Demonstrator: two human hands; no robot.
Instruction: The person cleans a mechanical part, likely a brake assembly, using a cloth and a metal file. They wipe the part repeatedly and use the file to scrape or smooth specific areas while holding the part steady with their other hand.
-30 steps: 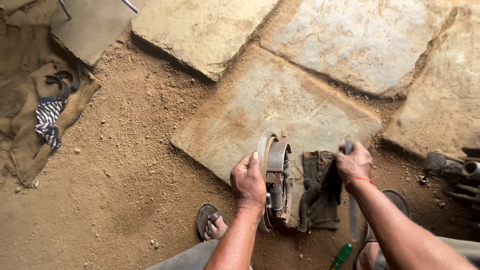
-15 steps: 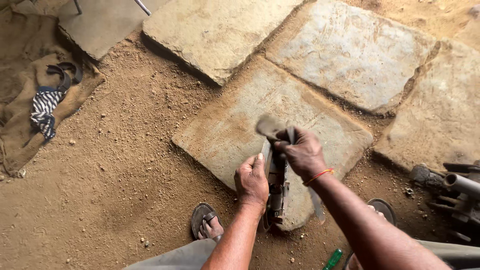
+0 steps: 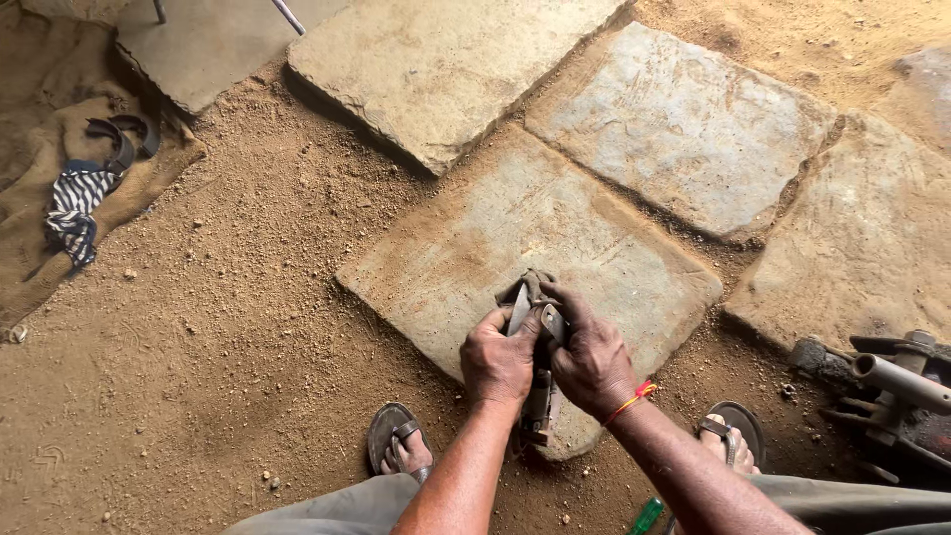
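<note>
From the head camera, both hands meet over the near edge of a flat stone slab (image 3: 515, 238) set in sandy ground. The left hand (image 3: 498, 362) has its fingers curled tight around the top of a rusty brake shoe assembly (image 3: 538, 396), which stands on edge against the slab's near edge, between the two forearms. The right hand (image 3: 592, 362) is closed over the same part from the other side, fingers wrapped together on its upper rim, with a dirty rag (image 3: 530, 285) bunched just beyond the knuckles. A red and yellow thread band (image 3: 634, 398) circles the right wrist.

Below the hands, a sandalled left foot (image 3: 399, 446) and right foot (image 3: 728, 436) rest on the dirt on either side of the part. A green tool handle (image 3: 646, 515) lies near the bottom edge. More slabs lie beyond. At far left, a striped cloth (image 3: 71, 210) sits on brown sacking (image 3: 40, 258); at far right, greasy metal parts (image 3: 892, 381) lie on the ground.
</note>
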